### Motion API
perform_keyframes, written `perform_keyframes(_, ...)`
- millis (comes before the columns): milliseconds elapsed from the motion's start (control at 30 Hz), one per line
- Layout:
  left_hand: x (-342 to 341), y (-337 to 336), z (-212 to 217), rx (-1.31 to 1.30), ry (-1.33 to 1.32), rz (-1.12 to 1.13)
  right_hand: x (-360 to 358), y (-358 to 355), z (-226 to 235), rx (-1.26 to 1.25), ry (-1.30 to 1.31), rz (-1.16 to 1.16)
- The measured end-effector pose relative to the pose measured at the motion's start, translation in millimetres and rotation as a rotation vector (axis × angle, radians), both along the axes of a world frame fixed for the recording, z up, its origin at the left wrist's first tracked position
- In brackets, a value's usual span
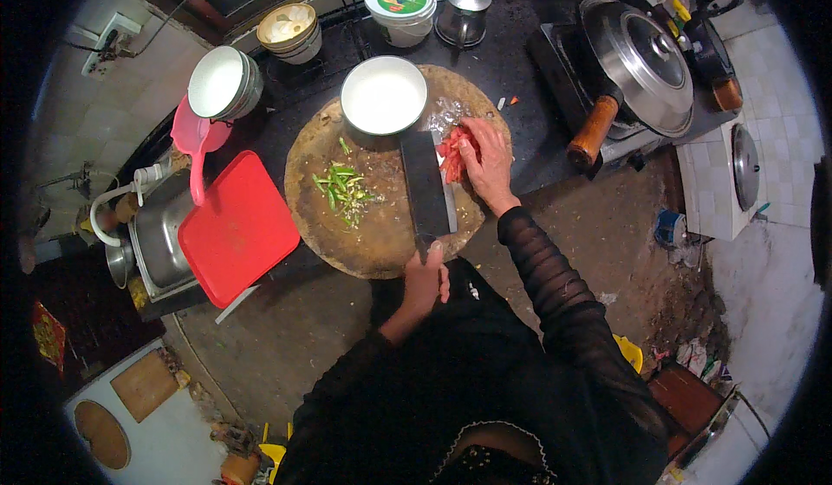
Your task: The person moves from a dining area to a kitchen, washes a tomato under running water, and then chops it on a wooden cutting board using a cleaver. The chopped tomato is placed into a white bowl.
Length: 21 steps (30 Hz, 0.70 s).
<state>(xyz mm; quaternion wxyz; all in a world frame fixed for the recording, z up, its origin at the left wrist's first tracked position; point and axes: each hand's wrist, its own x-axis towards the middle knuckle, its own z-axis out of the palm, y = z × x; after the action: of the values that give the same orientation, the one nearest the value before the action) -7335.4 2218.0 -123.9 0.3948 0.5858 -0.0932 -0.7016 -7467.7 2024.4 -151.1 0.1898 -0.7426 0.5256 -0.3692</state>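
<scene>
A round wooden chopping board (321, 225) lies in front of me. My left hand (423, 279) is closed round the handle of a cleaver (426, 182), whose broad dark blade points away from me with its bright edge to the right. Along that edge are chopped red pieces (452, 156), wet and possibly tomato. My right hand (490, 164) covers part of them, its fingers curled over them against the blade. Chopped green chilli (342, 186) with fine pale bits sits left of the cleaver. A white bowl (384, 95) stands at the board's far side, its inside plain white.
To the left are a red tray (238, 229), a pink ladle (198, 151), a metal sink (165, 238) and stacked bowls (224, 84). A lidded tub (400, 10) and a glass-and-metal jar (464, 17) stand behind. At right, a lidded wok (646, 69) sits on the stove, its wooden handle jutting toward me.
</scene>
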Motion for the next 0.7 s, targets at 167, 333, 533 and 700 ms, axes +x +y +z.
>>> perform_keyframes(167, -34, -28, 6, -0.006, -0.06, -0.127, -3, 0, -1, 0.022, -0.119, -0.035)
perform_keyframes(333, -47, -35, 7, -0.099, -0.011, -0.088, -3, -2, -1, 0.089, -0.359, -0.12)
perform_keyframes(533, -26, -43, 44, -0.114, -0.148, -0.058, 31, -8, 27, 0.147, -0.609, -0.078)
perform_keyframes(700, 21, -68, 82, -0.173, -0.551, -0.072, 92, -47, 71, 0.04, -0.933, 0.089)
